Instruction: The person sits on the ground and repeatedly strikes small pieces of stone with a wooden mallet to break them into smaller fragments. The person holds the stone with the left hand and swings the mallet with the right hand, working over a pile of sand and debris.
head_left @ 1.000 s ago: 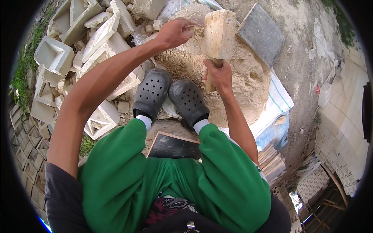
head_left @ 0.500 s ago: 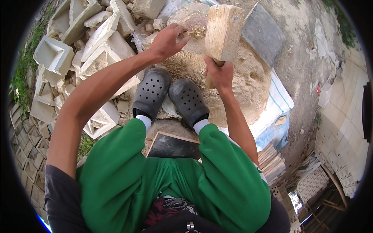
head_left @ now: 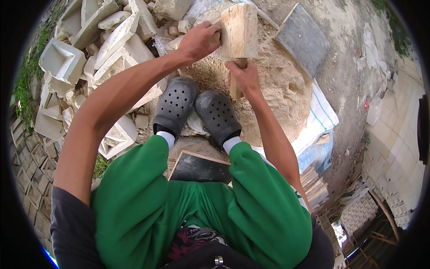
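Observation:
My right hand (head_left: 244, 80) is wrapped round the short handle of a wooden mallet (head_left: 240, 33). The mallet's blocky pale head is beside the fingertips of my left hand (head_left: 200, 41). Those fingers curl round a small pale lump (head_left: 215, 36), mostly hidden by the hand. Below both hands spreads a mound of crushed tan powder and grit (head_left: 277, 85), lying on a white woven sheet (head_left: 323, 110).
Broken pale moulded blocks (head_left: 118, 58) are heaped on the left. A flat grey slab (head_left: 304, 39) rests at the mound's far right edge. My feet in grey clogs (head_left: 217, 114) stand at its near side, and a dark wood-edged board (head_left: 199, 169) lies between my legs.
The mallet in my right hand has moved left, close to my left hand. My left hand has shifted slightly right and away from me, fingers still curled.

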`<move>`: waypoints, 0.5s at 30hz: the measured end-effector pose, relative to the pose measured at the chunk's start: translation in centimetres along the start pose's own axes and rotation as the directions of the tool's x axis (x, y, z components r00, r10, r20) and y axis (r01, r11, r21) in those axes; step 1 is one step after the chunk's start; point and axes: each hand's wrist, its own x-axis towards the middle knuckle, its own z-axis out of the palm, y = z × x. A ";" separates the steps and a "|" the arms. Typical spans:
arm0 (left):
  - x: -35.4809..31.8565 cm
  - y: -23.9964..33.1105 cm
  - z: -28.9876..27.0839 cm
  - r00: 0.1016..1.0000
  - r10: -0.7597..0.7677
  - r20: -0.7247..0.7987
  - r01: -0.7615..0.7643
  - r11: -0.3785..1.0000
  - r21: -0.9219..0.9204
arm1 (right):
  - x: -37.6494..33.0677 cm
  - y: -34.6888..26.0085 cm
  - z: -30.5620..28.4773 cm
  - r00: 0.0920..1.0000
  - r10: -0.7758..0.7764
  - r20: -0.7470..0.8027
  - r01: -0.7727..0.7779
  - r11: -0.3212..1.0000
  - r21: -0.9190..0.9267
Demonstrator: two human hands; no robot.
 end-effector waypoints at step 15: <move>-1.7 -0.4 -0.2 0.999 0.032 -0.017 -0.030 0.994 0.107 | -1.5 1.8 0.9 0.981 -0.060 -0.184 0.016 0.973 -0.230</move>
